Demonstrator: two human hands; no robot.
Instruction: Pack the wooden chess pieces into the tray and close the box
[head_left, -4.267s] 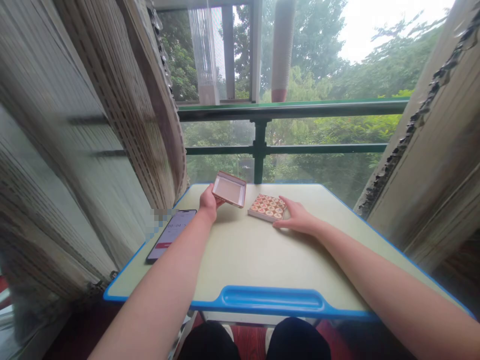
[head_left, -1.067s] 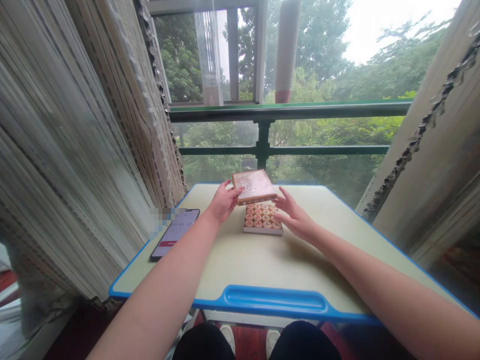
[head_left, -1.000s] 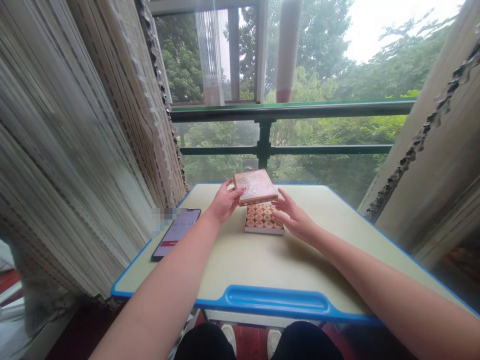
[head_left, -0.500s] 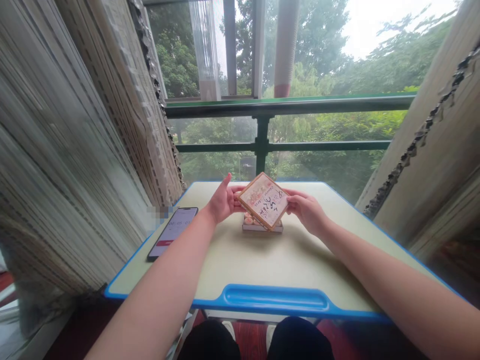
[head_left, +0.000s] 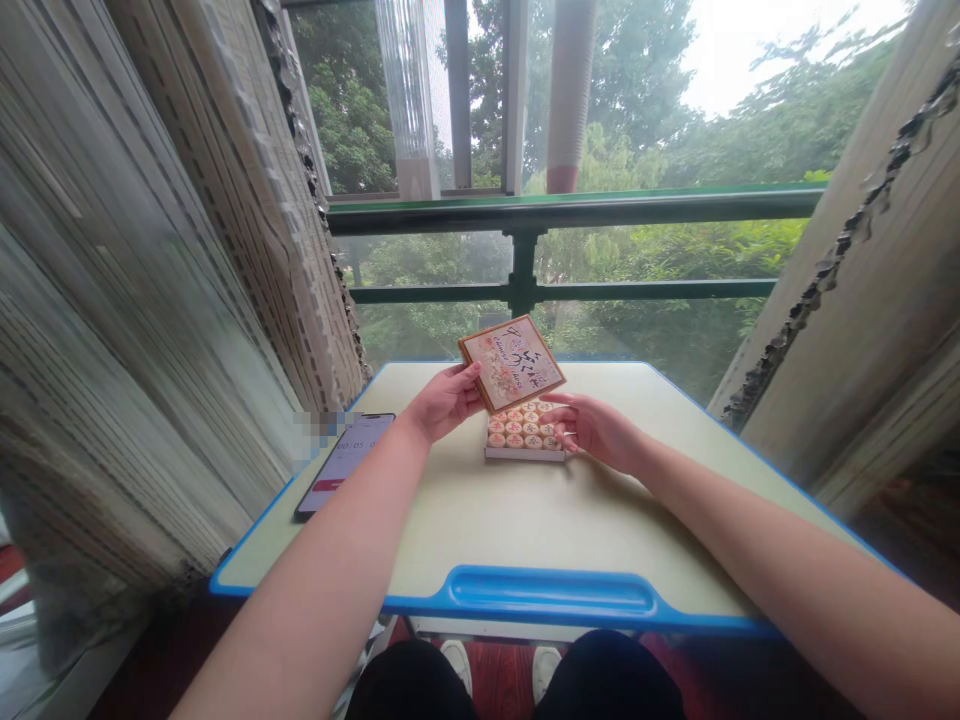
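My left hand (head_left: pixel 448 402) grips the left edge of a square box lid (head_left: pixel 513 362), thumb on top. The lid is pink with a brown border, printed with flowers, dark Chinese characters and "Chinese Chess". It is tilted above an open box (head_left: pixel 525 454) with white sides that sits on the table. Round Chinese chess pieces (head_left: pixel 514 428) with red and dark markings fill the box in rows; the lid hides the far ones. My right hand (head_left: pixel 600 432) is at the box's right side, fingers apart and partly over the pieces, holding nothing.
The pale table (head_left: pixel 585 520) has a blue rim and a blue pen groove (head_left: pixel 551 594) at its near edge. A phone (head_left: pixel 341 468) showing a timer lies at the left. Curtains (head_left: pixel 187 250) hang on both sides, and a green railing (head_left: pixel 570 211) stands behind the table.
The lid has turned, risen slightly and shifted left, uncovering more chess pieces. My right hand has let go of it and come down beside the box.
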